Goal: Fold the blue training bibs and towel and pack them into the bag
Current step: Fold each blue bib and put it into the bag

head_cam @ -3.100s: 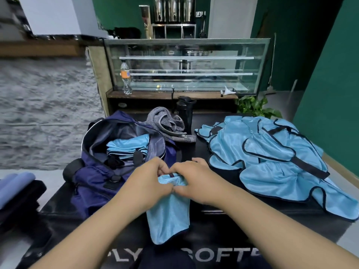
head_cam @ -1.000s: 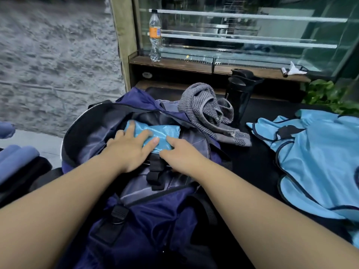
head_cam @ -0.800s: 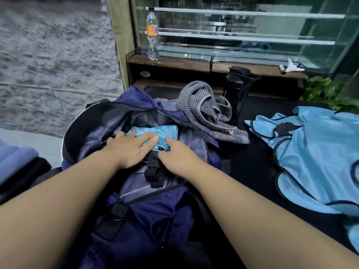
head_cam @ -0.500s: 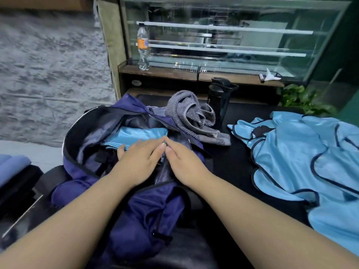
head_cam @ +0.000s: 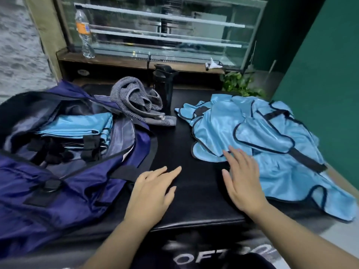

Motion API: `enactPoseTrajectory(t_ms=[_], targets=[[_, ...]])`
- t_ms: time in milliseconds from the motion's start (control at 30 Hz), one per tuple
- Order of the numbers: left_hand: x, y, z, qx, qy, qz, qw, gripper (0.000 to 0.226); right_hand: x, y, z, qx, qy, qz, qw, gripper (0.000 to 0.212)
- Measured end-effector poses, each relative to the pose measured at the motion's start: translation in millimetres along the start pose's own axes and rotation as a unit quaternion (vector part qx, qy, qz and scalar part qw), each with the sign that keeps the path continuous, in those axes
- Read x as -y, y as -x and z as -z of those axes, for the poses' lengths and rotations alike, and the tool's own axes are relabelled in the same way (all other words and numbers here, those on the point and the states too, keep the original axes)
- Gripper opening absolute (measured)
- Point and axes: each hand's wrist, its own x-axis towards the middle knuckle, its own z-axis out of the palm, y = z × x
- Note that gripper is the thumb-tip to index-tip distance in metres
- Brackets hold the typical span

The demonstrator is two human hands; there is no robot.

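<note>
A navy bag [head_cam: 64, 183] lies open on the left of the black table [head_cam: 172, 140], with folded light-blue bibs [head_cam: 77, 126] stacked inside it. A loose heap of light-blue bibs with dark trim [head_cam: 258, 140] covers the right side. A grey striped towel [head_cam: 136, 100] lies crumpled behind the bag. My left hand [head_cam: 153, 193] hovers flat and empty over the table between bag and heap. My right hand [head_cam: 242, 181] is open with straight fingers, its fingertips at the near edge of the bib heap.
A black shaker bottle [head_cam: 164, 84] stands behind the towel. A glass display case [head_cam: 165, 32] with a plastic water bottle [head_cam: 84, 33] on its wooden ledge lines the back. A green plant [head_cam: 240, 84] sits at the back right, beside a green wall [head_cam: 320, 74].
Both hands left the folded bib in the bag and moved right. The left hand is now over the bare table, and the right has reached the loose bib heap.
</note>
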Motion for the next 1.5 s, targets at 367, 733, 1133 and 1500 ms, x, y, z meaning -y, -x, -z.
enactPoseTrajectory(t_ms=[367,733,1133,1500], targets=[[2,0,-2,0.017,-0.004,0.055,0.998,0.044,-57,-21,11,-0.042,-0.040,-0.347,0.936,0.072],[-1,2,2,0.000,-0.010,0.054,0.999,0.040,-54,1,10,-0.115,0.008,-0.234,0.965,0.017],[-17,12,13,0.054,0.101,0.103,0.988,0.046,17,58,25,0.018,-0.140,-0.254,0.957,0.020],[-132,36,40,0.079,0.567,0.297,0.764,0.033,96,65,101,0.190,-0.469,-0.247,0.826,0.022]])
